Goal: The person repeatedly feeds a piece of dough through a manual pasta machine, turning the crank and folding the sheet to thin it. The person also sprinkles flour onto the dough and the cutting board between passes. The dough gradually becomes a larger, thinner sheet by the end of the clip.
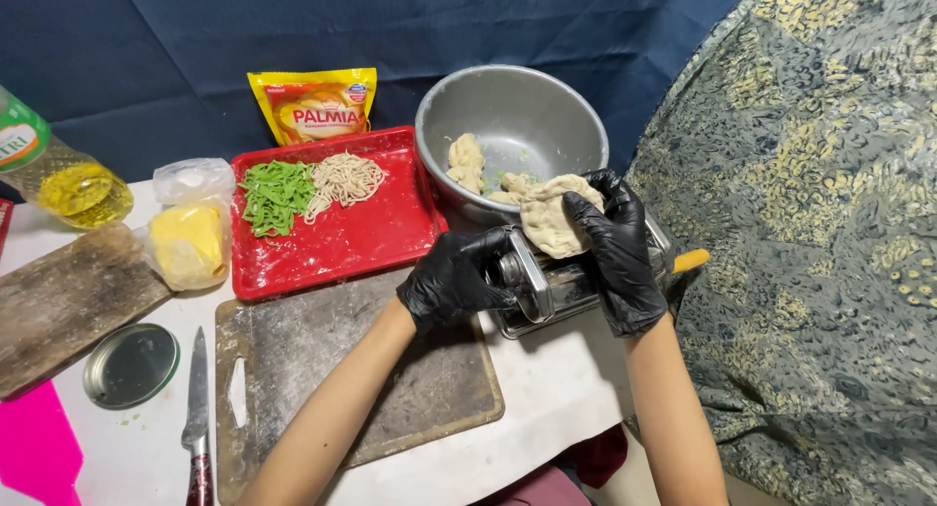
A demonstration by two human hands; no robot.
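Both of your hands wear black gloves and work at the metal pasta machine, which stands on the worktop at the right, just near of the grey metal bowl. Your left hand is closed around the left end of the machine, fingers curled against its side. Your right hand grips a flat piece of pale dough, pressing it onto the top of the machine, fingers spread over the dough's right edge. A yellow handle tip pokes out to the right of the machine. More lumps of dough lie inside the bowl. Left of the bowl sits a red tray with green noodles beside pale noodles. A floured cutting board lies near of the tray, under your left forearm. Further left you have a knife, a round metal lid, a bag of yellow powder, a wooden board and a bottle of oil. A yellow packet leans against the blue cloth at the far side.
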